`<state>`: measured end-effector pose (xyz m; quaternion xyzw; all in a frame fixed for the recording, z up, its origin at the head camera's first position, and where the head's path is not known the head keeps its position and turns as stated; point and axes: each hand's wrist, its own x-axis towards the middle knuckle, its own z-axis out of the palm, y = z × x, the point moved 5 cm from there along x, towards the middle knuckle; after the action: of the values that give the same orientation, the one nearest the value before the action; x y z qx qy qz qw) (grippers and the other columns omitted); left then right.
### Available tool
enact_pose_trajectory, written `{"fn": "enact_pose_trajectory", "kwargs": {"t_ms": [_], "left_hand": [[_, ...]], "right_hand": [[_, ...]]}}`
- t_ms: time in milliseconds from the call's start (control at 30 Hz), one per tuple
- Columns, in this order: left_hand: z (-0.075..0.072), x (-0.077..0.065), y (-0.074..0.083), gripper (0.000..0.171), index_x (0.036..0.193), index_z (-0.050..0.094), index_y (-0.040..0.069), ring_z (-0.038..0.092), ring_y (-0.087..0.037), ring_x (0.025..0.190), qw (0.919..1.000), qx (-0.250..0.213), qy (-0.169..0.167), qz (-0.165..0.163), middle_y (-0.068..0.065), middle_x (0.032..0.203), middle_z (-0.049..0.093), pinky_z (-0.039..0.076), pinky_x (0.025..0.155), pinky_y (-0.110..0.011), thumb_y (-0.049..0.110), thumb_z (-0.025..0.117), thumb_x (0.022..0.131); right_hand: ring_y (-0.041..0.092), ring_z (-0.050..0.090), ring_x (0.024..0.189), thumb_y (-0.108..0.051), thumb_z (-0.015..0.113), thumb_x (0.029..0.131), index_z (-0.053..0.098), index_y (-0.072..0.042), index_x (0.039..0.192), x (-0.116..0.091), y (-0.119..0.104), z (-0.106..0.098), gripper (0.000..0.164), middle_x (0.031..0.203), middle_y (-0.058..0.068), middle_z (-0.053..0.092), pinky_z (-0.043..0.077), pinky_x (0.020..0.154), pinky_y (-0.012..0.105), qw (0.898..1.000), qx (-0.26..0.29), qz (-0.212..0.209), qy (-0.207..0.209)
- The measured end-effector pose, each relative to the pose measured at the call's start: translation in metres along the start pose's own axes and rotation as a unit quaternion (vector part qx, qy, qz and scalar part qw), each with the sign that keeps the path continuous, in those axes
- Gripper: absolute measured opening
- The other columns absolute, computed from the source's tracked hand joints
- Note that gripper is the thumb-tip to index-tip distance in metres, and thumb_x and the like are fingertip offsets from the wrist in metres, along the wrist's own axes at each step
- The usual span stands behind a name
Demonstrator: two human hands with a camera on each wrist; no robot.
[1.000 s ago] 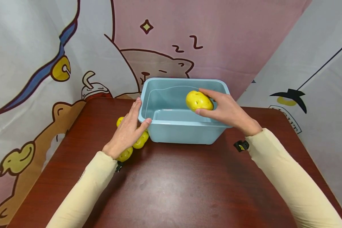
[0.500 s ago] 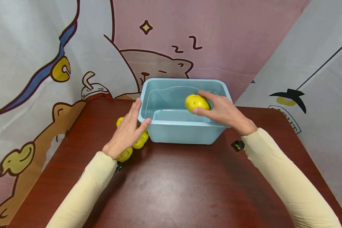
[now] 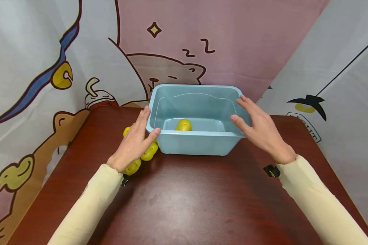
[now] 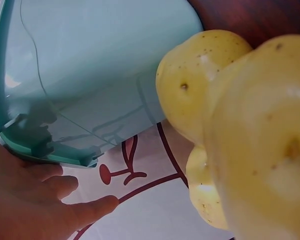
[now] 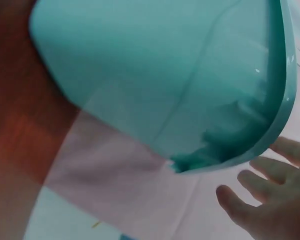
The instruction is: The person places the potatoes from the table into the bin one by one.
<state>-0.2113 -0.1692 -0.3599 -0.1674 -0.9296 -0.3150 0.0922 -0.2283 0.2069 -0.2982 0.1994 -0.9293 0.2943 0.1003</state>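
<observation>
A light blue plastic bin (image 3: 191, 143) stands on the table, with a yellow potato (image 3: 184, 125) lying on its floor. A sliver of yellow also shows just over the front rim. My left hand (image 3: 132, 143) rests at the bin's left rim, fingers straight and thumb at the front corner. Partly beneath that hand, beside the bin, lie three potatoes (image 3: 149, 151); in the left wrist view one potato (image 4: 270, 140) looms close and overlaps the others. My right hand (image 3: 263, 131) holds nothing, fingers spread at the bin's right rim, as the right wrist view also shows.
The dark red wooden table (image 3: 184, 197) stretches toward me. Behind and beside it hangs a cloth (image 3: 233, 41) printed with cartoon animals, close to the bin's back wall.
My right hand has let go of the potato it held over the bin and moved right to the rim. A potato now lies inside. My left hand has stayed in place.
</observation>
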Motion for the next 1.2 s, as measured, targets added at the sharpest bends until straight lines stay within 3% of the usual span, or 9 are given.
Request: {"fn": "enact_pose_trajectory", "kwargs": {"t_ms": [133,300,500,667,967,1200], "left_hand": [[-0.002,-0.001,-0.002,0.086,0.168,0.008,0.013,0.008,-0.026,0.159,1.0000,0.000,-0.001,-0.001,0.001,0.174,0.004,0.019,0.124,-0.057,0.061,0.042,0.105],[-0.006,-0.002,-0.004,0.086,0.168,0.009,0.014,0.007,-0.022,0.159,1.0000,-0.009,-0.001,0.001,0.006,0.173,0.003,0.018,0.125,-0.056,0.062,0.044,0.105],[-0.009,-0.009,-0.011,0.085,0.168,0.001,0.028,0.006,-0.023,0.159,0.9996,-0.020,-0.020,-0.007,0.009,0.173,0.002,0.020,0.122,-0.062,0.062,0.045,0.104],[-0.019,-0.019,-0.022,0.083,0.167,0.002,0.032,0.010,-0.025,0.159,0.9992,-0.026,-0.026,-0.013,0.007,0.173,0.005,0.020,0.122,-0.062,0.058,0.050,0.104],[-0.037,-0.044,-0.042,0.074,0.166,0.026,0.027,0.028,-0.030,0.154,0.9977,-0.064,-0.021,0.010,0.001,0.170,0.027,0.026,0.119,-0.065,0.036,0.063,0.102],[-0.034,-0.067,-0.058,0.082,0.164,0.032,0.020,0.031,-0.033,0.152,0.9966,-0.062,-0.054,0.000,-0.004,0.167,0.033,0.028,0.116,-0.067,0.034,0.075,0.095]], "right_hand": [[0.029,0.021,0.157,-0.047,0.058,0.104,0.032,-0.017,0.164,-0.017,0.017,0.001,0.072,0.171,-0.003,0.021,0.024,0.118,0.066,0.999,0.013,0.028,0.021],[0.032,0.021,0.156,-0.047,0.054,0.105,0.019,-0.017,0.167,-0.024,0.031,0.014,0.077,0.172,-0.001,0.014,0.026,0.118,0.065,0.998,0.023,0.057,-0.013],[0.035,0.023,0.155,-0.045,0.049,0.108,0.013,-0.019,0.168,-0.027,0.036,0.024,0.074,0.173,-0.003,0.011,0.027,0.118,0.064,0.997,0.045,0.062,-0.031],[0.034,0.021,0.156,-0.046,0.048,0.108,0.011,-0.020,0.168,-0.027,0.037,0.025,0.075,0.173,-0.004,0.009,0.026,0.119,0.065,0.996,0.050,0.064,-0.034],[0.034,0.020,0.156,-0.044,0.047,0.109,0.010,-0.019,0.168,-0.029,0.039,0.021,0.074,0.173,-0.002,0.010,0.024,0.120,0.063,0.996,0.049,0.068,-0.034],[0.038,0.023,0.155,-0.045,0.048,0.109,0.009,-0.022,0.168,-0.030,0.039,0.022,0.074,0.173,-0.002,0.009,0.027,0.117,0.067,0.996,0.053,0.069,-0.035]]}}
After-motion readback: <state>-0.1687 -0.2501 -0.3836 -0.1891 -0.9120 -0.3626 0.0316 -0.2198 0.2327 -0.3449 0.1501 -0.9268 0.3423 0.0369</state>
